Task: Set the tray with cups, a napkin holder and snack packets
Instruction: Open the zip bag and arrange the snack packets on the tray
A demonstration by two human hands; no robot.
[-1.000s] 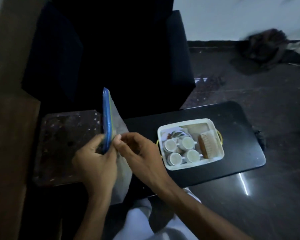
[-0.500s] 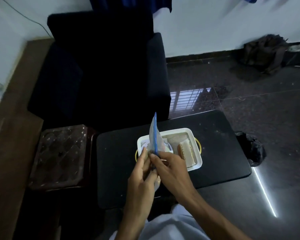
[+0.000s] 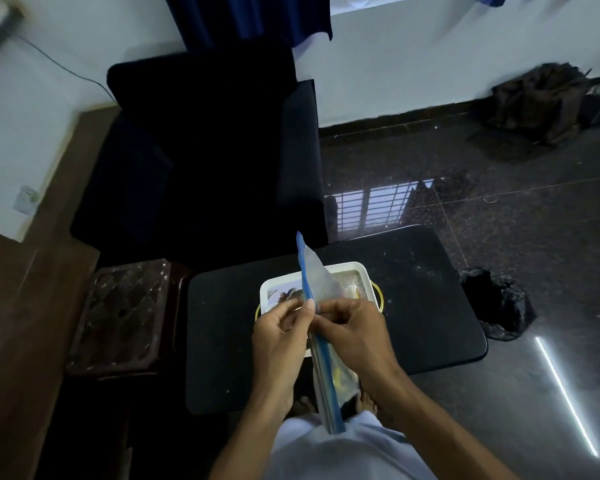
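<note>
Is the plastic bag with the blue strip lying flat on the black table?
No, the left hand and the right hand pinch the plastic bag and hold it up on edge in the air.

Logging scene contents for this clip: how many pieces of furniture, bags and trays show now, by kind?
Furniture: 3 (black low table, black armchair, brown quilted stool)
Bags: 2 (clear zip bag with blue seal, black plastic bag on floor)
Trays: 1 (white rectangular tray)
Unclear brown heap by wall: 1
Total: 7
</note>
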